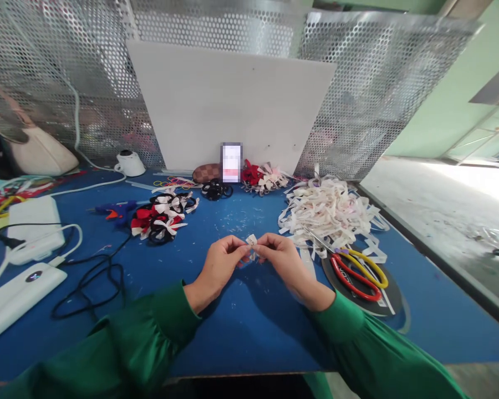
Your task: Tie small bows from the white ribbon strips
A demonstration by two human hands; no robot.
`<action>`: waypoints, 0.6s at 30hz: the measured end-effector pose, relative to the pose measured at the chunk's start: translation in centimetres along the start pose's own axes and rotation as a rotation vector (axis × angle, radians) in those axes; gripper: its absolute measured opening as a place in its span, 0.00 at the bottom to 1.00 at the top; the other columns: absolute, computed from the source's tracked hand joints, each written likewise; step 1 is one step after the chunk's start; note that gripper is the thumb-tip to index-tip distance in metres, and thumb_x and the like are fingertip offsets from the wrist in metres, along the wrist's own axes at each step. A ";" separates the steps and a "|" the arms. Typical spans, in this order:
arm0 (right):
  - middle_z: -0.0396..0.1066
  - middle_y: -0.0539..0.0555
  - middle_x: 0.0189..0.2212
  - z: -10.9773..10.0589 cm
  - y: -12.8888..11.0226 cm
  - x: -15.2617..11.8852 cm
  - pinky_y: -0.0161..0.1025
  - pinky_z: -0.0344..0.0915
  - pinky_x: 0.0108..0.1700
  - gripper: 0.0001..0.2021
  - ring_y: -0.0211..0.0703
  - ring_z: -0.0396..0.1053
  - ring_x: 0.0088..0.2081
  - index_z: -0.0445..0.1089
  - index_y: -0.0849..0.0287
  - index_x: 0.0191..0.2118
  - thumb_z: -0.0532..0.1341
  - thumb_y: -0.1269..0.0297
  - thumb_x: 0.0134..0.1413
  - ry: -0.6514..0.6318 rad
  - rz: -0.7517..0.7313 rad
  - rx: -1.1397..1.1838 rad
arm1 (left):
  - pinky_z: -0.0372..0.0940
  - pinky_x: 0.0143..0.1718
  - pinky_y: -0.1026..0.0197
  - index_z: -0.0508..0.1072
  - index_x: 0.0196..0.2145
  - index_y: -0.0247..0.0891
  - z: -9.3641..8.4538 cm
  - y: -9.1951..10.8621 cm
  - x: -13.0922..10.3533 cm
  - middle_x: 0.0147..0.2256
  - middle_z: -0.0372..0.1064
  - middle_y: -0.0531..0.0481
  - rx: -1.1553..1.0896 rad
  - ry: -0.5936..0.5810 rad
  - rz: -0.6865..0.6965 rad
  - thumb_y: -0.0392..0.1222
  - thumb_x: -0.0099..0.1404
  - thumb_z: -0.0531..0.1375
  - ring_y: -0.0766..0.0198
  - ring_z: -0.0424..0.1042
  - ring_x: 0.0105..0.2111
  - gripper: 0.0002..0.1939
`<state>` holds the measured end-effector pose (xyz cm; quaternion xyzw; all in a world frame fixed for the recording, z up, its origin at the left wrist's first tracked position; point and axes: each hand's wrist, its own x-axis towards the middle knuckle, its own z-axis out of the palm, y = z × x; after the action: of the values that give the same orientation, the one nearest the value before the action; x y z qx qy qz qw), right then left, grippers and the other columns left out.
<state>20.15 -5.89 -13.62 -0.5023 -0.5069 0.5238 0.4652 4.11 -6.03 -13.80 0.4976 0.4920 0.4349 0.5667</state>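
Over the middle of the blue table, a small piece of white ribbon (251, 240) is pinched between my two hands. My left hand (221, 263) grips it from the left with thumb and forefinger. From the right, my right hand (283, 260) holds it the same way, the fingertips of both hands nearly touching. Part of the ribbon is hidden behind the fingers. Right of my right hand lies a loose heap of white ribbon strips (332, 208). Scissors with red and yellow handles (357, 274) rest beside that heap on a dark round disc (382, 307).
Left of centre lie red, white and black bows (162, 213) and a blue glue gun (118, 209). More bows (264, 176), a phone (232, 162) and a checkered pouch (205, 173) line the back. White power banks (23, 296) and black cable (87, 285) occupy the left.
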 end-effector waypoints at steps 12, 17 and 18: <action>0.64 0.46 0.20 0.3 0.8 0.1 0.35 0.56 0.28 0.13 0.36 0.60 0.24 0.67 0.58 0.26 0.65 0.55 0.50 -0.003 -0.051 -0.037 | 0.68 0.30 0.63 0.72 0.32 0.35 0.5 0.4 -0.4 0.30 0.75 0.47 -0.166 -0.114 -0.175 0.44 0.59 0.64 0.60 0.78 0.32 0.09; 0.65 0.47 0.22 0.0 1.4 0.2 0.36 0.55 0.28 0.11 0.37 0.59 0.25 0.67 0.58 0.27 0.63 0.57 0.54 -0.005 -0.113 -0.190 | 0.67 0.26 0.65 0.73 0.34 0.35 0.4 0.5 -0.1 0.31 0.75 0.49 -0.167 -0.103 -0.188 0.43 0.60 0.63 0.62 0.78 0.27 0.08; 0.65 0.48 0.23 0.0 1.5 0.2 0.36 0.55 0.29 0.10 0.37 0.60 0.26 0.68 0.58 0.27 0.62 0.57 0.54 0.006 -0.130 -0.228 | 0.66 0.25 0.66 0.74 0.34 0.34 0.5 0.5 0.0 0.30 0.75 0.48 -0.150 -0.104 -0.176 0.43 0.61 0.63 0.63 0.78 0.27 0.08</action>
<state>20.19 -5.74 -15.11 -0.5197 -0.5932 0.4299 0.4395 4.57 -6.07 -13.28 0.4308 0.4698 0.3927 0.6629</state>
